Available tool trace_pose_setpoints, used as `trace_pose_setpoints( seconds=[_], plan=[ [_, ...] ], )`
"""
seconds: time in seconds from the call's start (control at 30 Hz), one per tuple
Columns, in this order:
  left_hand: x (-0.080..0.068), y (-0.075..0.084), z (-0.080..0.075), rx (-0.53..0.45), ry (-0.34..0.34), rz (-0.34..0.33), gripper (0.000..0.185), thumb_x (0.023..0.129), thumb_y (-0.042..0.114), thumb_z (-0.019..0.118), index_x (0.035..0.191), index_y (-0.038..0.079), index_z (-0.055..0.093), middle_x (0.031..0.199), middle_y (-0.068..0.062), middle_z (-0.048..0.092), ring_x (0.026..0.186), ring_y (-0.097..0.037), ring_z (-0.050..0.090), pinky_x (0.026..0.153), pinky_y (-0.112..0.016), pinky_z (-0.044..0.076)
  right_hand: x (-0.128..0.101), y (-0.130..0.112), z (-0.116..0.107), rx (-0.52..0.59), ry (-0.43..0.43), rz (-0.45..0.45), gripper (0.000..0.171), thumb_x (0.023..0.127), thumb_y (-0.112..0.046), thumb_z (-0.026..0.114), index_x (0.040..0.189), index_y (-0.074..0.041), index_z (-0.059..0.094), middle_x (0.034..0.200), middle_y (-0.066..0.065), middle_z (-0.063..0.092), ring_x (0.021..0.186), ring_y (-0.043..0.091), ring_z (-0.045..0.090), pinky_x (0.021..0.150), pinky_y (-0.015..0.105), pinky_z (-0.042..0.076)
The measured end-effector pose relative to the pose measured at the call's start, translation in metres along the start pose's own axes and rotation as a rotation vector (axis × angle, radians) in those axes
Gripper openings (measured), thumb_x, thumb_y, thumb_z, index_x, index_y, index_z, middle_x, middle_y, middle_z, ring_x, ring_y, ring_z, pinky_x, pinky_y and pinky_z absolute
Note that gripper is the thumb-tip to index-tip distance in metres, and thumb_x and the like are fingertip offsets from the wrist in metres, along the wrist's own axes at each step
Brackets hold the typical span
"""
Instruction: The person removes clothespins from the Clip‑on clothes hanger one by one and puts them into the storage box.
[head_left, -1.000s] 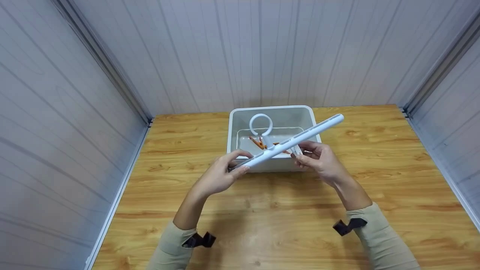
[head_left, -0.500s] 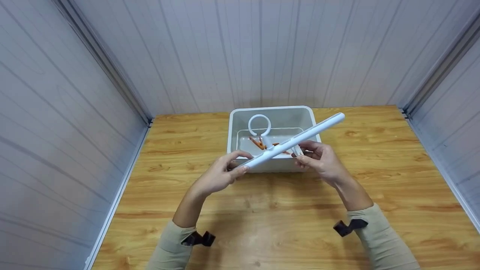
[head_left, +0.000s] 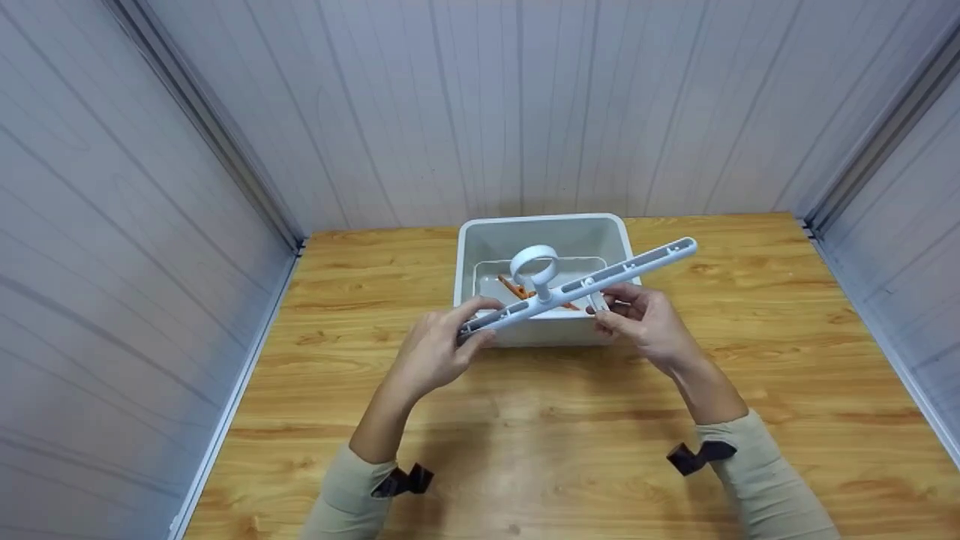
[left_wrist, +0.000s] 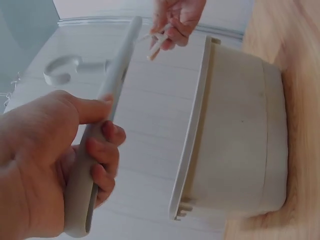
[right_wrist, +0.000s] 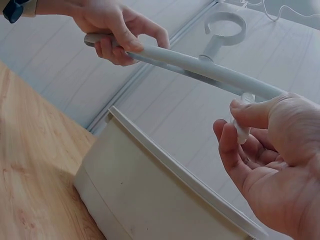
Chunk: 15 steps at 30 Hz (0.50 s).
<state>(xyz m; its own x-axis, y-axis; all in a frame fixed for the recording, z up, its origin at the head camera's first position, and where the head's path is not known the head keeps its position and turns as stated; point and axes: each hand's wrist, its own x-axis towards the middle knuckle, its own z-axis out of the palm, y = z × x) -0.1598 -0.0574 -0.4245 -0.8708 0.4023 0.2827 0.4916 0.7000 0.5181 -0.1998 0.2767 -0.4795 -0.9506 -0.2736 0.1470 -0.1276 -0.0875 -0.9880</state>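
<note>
1. Head view: your left hand [head_left: 439,349] grips the near end of the white hanger bar [head_left: 577,289], fingers curled round it.
2. Your right hand [head_left: 645,322] pinches a small white clip [right_wrist: 243,125] hanging under the bar, thumb against fingertips.
3. Bar is held above the white bin [head_left: 480,232], running from 8 o'clock to 2 o'clock; its ring hook [head_left: 534,264] points toward 12.
4. Orange pieces [head_left: 517,289] lie inside the bin.
5. Bin sits on the wooden surface [head_left: 750,375], at 12 o'clock from your hands.
</note>
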Motion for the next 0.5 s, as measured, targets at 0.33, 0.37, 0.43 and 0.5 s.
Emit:
trace_pose_setpoints(
  seconds=[0.33,0.37,0.43,0.5],
  plan=[
    [-0.003,-0.004,0.007,-0.246,-0.160,-0.059,0.030,0.113,0.024,0.070,0.142,0.020,0.073,0.085,-0.001,0.069,0.074,-0.008,0.055,0.071,-0.024,0.046,-0.003,0.003,-0.006,0.055,-0.005,-0.140,0.045,0.097,0.018,0.072,0.123,-0.018,0.082,0.100,-0.005,0.082,0.083,0.006,0.074,0.070,0.020,0.063],
    [-0.003,-0.006,0.007,-0.270,-0.169,-0.067,0.030,0.113,0.024,0.069,0.143,0.020,0.073,0.084,-0.001,0.067,0.074,-0.008,0.055,0.071,-0.024,0.046,-0.003,0.002,-0.007,0.047,-0.008,-0.143,0.046,0.096,0.017,0.074,0.124,-0.020,0.082,0.101,-0.005,0.083,0.083,0.006,0.075,0.069,0.020,0.063],
    [-0.004,-0.008,0.008,-0.318,-0.180,-0.081,0.031,0.113,0.022,0.069,0.144,0.018,0.072,0.083,0.000,0.064,0.074,-0.008,0.055,0.071,-0.024,0.047,-0.003,0.001,-0.008,0.029,-0.023,-0.148,0.043,0.097,0.015,0.075,0.125,-0.017,0.083,0.099,-0.003,0.083,0.080,0.007,0.075,0.067,0.021,0.063],
    [-0.003,-0.011,0.011,-0.357,-0.182,-0.084,0.031,0.113,0.022,0.069,0.144,0.017,0.071,0.085,-0.002,0.065,0.075,-0.008,0.055,0.071,-0.024,0.046,-0.002,-0.001,-0.009,0.033,-0.026,-0.142,0.038,0.098,0.012,0.077,0.125,-0.014,0.083,0.097,-0.001,0.081,0.080,0.007,0.075,0.068,0.022,0.063]
  ],
)
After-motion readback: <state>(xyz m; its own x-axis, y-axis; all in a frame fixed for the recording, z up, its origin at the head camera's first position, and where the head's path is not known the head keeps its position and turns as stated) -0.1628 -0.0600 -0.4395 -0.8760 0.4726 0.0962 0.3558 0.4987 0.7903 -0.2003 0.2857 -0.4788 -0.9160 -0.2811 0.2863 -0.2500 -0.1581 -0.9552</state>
